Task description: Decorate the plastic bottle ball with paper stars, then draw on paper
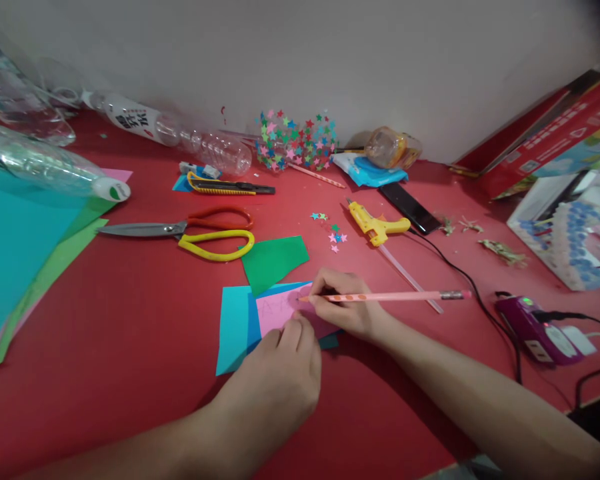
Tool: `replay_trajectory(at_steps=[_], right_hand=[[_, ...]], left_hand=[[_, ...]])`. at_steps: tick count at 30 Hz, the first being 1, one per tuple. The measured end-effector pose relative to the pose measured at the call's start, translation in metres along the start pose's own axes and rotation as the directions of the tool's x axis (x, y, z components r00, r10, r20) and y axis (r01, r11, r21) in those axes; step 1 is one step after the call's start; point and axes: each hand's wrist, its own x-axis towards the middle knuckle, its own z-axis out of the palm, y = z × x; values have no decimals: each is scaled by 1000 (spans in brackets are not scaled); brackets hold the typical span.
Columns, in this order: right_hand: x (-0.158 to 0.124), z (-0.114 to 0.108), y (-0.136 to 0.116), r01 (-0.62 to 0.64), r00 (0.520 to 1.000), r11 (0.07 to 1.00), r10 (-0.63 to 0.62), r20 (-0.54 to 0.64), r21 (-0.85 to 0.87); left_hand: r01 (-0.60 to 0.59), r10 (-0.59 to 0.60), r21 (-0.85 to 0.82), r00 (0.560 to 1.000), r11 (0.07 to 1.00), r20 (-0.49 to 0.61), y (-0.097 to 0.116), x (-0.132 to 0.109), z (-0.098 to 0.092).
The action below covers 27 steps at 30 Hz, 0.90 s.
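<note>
A pink pencil (400, 296) with orange spots is pinched in my right hand (353, 310), its tip on a piece of pink paper (270, 320). Faint pencil marks show on that paper. Fingers curled and pressed together, my left hand (280, 363) holds the paper's near edge; its fingertips are partly hidden. Under the pink sheet lie blue paper pieces, the light blue one (233, 327) sticking out to the left. A green paper piece (275, 260) touches their far edge.
Scissors (180, 230) and a yellow utility knife (230, 187) lie at the far left. A yellow glue gun (375, 223), phone (411, 208) and purple power adapter (540, 330) are right. Behind stand a star-covered bottle (295, 143) and clear bottles (215, 147). Coloured sheets (25, 233) lie left.
</note>
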Motion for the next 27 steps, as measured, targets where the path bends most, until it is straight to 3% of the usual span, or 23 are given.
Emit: replay_trajectory(at_steps=[10,23,27], right_hand=[[-2,1,3,41,999,999,-40,20,-24],[0,2,4,-5,989,997,-6,-151,-73],[0,1,3,-5,988,997,-6,-155,-72]], left_hand=[[7,-7,-3,1000,1000,12,0,1,0],[-1,1,-36,1000,999,19,-2,0,1],[-1,1,-25,1000,1000,13,-1,0,1]])
